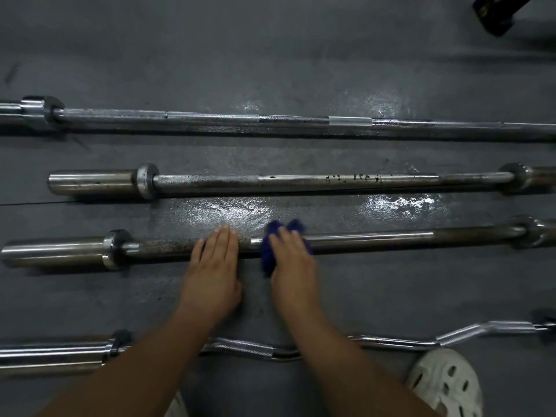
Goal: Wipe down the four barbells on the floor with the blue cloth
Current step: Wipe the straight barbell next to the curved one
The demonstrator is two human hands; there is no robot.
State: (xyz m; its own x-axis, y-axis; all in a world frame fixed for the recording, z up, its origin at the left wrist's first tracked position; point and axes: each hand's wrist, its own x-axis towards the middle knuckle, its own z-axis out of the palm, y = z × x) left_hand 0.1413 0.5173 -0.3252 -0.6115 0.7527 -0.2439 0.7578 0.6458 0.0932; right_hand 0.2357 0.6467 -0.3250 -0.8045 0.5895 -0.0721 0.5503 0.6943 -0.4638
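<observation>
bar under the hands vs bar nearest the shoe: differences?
Bar under the hands: straight shaft; nearest bar: wavy. The straight one is dull, speckled by the left hand; the wavy one shines. The right hand presses the blue cloth on the straight one, not the wavy. Both lie on the floor.

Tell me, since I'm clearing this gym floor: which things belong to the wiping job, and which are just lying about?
Job: blue cloth, right hand, left hand, far bar, second bar, third bar, curl bar.
Lying about: white shoe, dark object at top right.
</observation>
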